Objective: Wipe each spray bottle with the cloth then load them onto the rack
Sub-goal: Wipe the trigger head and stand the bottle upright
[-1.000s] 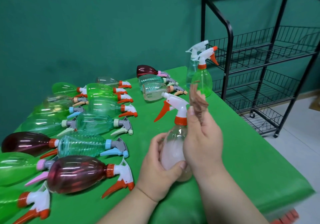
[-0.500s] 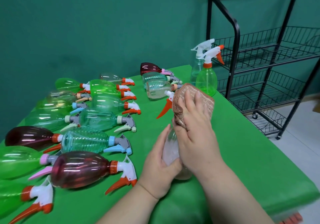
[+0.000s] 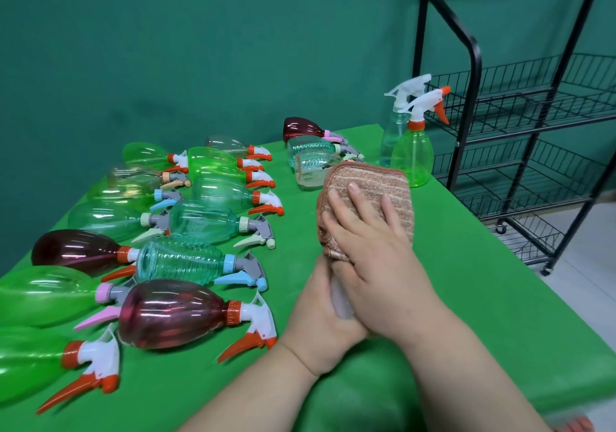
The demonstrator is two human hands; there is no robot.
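We've got a deep teal wall filling the back, a table draped in bright green running toward it, pale floor off to our right

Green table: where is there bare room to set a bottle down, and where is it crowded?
Bare: the wide strip of table right of the right hand and cloth, from the two upright bottles to the near edge. A narrower lane runs between the left hand, gripping the held bottle, and the lying bottles. Crowded: the left half.
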